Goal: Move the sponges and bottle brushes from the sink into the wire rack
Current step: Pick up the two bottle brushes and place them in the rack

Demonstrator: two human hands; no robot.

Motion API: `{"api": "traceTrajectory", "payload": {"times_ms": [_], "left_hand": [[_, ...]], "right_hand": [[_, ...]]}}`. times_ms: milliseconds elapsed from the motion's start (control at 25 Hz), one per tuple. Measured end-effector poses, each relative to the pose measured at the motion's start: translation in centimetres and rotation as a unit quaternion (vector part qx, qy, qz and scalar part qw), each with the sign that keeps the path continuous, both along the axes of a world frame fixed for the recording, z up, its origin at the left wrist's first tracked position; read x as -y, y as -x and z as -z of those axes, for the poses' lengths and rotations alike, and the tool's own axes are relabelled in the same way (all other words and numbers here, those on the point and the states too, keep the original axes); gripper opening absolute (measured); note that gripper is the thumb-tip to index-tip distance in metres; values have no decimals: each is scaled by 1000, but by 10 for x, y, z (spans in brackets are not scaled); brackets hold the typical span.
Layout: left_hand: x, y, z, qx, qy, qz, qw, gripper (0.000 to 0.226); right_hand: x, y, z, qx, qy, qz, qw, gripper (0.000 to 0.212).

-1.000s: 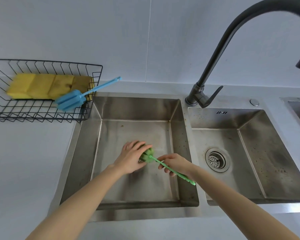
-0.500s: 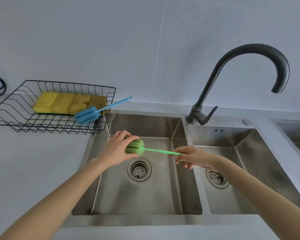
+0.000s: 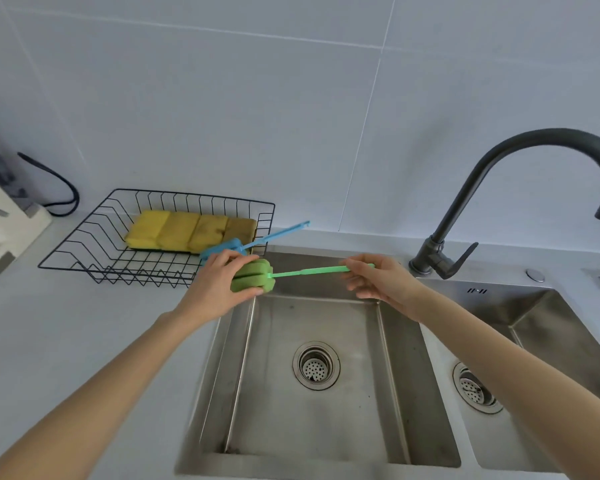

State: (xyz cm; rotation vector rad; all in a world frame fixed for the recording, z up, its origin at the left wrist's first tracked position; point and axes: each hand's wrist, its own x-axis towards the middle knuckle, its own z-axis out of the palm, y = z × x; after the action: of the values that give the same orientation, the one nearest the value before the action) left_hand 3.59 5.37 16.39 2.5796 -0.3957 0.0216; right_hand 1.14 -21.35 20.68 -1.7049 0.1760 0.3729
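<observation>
I hold a green bottle brush (image 3: 257,278) level above the far left corner of the left sink basin (image 3: 312,403). My left hand (image 3: 215,289) grips its green sponge head. My right hand (image 3: 374,278) pinches the far end of its thin handle. Just beyond my left hand stands the black wire rack (image 3: 94,237) on the counter. In it lie several yellow sponges (image 3: 187,230) in a row and a blue bottle brush (image 3: 229,245), whose handle sticks out over the rack's right rim.
A dark curved faucet (image 3: 465,209) rises between the left basin and the right basin (image 3: 534,341). Each basin has a round drain strainer. A black cable (image 3: 63,188) and a white object sit at the far left of the grey counter.
Both hands have lifted the green brush out of the left basin and carried it up and to the left, close to the rack's right rim. The drain in the left basin now shows.
</observation>
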Motion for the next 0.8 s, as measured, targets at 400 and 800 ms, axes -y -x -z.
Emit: {"api": "traceTrajectory", "payload": {"times_ms": [400,800], "left_hand": [[-58,-53,-2,-21,29,-35,999,53],[-69,-88,20,-111,30,-36,993,42]], "right_hand": [[-73,-60,-2,32,-25,80,996,11],[-88,-105,17,-7,65,104,992,21]]}}
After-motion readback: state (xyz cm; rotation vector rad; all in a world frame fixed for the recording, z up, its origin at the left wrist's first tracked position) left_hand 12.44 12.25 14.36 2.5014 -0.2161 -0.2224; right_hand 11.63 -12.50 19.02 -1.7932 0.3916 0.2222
